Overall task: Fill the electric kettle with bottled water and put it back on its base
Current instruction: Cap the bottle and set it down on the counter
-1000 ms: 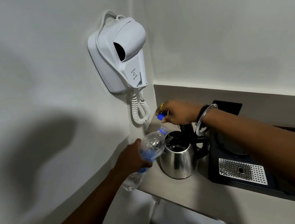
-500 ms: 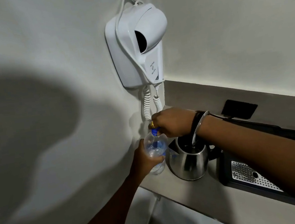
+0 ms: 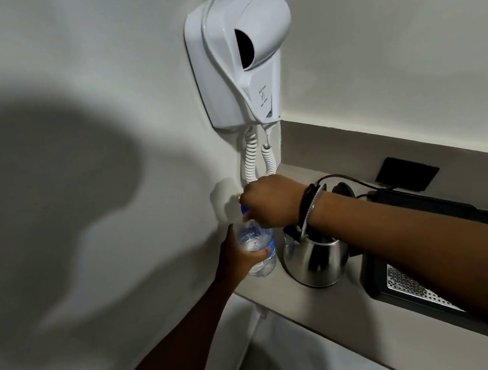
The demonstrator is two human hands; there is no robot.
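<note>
Bottle now stands upright on the shelf, where a second ago it was tipped with its neck over the kettle mouth. Left hand grasps the bottle around its body, fingers wrapped across the label. Right hand sits directly above the left, closed over the bottle top; a sliver of blue cap shows under its fingertips, whereas earlier the cap was held clear of the neck. Whether the cap is seated or only being turned cannot be told, the knuckles hide the thread.

Kettle stands on the shelf just to the right of the left hand and beneath the right wrist, close beside the bottle but not seen to touch it. Its lid appears raised; the water level inside is not visible. It is not on its base: the black tray with perforated metal insert lies further right, under the right forearm, and the round base is mostly hidden behind the wrist.

Assessment: pouring looks finished and recapping is in hand. Remaining work, in my judgement, is to release the bottle, shut the lid and carry the kettle rightward onto its base

Hazard: the right forearm crosses low over the open kettle
</note>
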